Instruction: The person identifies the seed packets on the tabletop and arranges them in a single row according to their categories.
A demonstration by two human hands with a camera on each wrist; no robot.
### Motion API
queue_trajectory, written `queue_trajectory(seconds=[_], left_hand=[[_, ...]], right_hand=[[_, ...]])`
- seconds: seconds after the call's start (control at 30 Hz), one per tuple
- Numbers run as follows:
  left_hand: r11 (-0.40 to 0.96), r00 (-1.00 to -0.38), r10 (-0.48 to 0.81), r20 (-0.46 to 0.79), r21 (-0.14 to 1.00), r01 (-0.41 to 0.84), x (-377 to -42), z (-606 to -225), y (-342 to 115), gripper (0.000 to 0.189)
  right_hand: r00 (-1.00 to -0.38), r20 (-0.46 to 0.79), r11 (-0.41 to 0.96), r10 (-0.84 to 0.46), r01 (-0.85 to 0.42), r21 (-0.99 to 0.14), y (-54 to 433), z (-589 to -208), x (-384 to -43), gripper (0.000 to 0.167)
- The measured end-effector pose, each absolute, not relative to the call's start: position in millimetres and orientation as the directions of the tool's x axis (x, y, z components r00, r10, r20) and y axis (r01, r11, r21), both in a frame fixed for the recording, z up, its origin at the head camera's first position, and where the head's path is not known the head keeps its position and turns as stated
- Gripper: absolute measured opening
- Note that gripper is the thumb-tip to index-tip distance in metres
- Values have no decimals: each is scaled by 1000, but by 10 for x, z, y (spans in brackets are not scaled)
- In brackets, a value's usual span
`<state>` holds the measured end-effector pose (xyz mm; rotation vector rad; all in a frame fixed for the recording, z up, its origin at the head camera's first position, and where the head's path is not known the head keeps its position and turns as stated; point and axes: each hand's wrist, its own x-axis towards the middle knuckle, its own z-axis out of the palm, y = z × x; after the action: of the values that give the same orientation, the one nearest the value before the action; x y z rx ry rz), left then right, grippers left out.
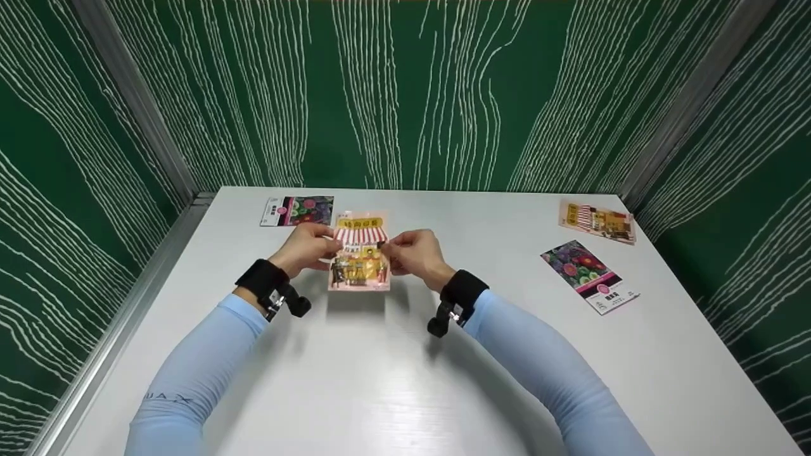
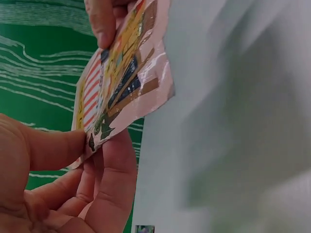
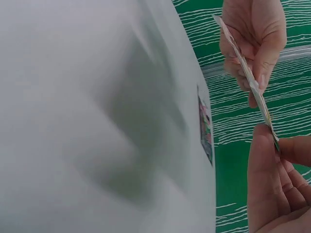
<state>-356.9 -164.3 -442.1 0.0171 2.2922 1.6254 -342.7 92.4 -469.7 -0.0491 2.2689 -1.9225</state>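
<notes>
Between my two hands, raised off the white table, is a pink and yellow printed packet (image 1: 360, 259) with a red-striped awning picture. My left hand (image 1: 306, 249) pinches its left edge, thumb on the printed face and fingers behind, as the left wrist view shows on the packet (image 2: 127, 73). On the opposite edge, my right hand (image 1: 415, 254) pinches it between thumb and fingers. Seen nearly edge-on in the right wrist view, the packet (image 3: 250, 77) looks thin. Its back is hidden in the head view.
A flower-picture packet (image 1: 298, 211) lies at the table's back left. Over on the right lie another flower-picture packet (image 1: 590, 277) and a second awning-picture packet (image 1: 597, 221). Green walls with white wavy lines surround the white table (image 1: 393, 380) at the back and sides.
</notes>
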Motion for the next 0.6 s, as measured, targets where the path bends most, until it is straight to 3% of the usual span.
queue_trajectory(seconds=[0.37,0.6], left_hand=[[592,-936,180,-303,793,-144,-3463,-4522,-1876,36],[694,-935,168,-313,711,-113,-3422,-4566,-2011,25]], right_hand=[[-970,-185,250,-160,142,-958,641,-4977,-3320,12],[-971,-193,279,-138,149,-949,433,-5074,-3295,12]])
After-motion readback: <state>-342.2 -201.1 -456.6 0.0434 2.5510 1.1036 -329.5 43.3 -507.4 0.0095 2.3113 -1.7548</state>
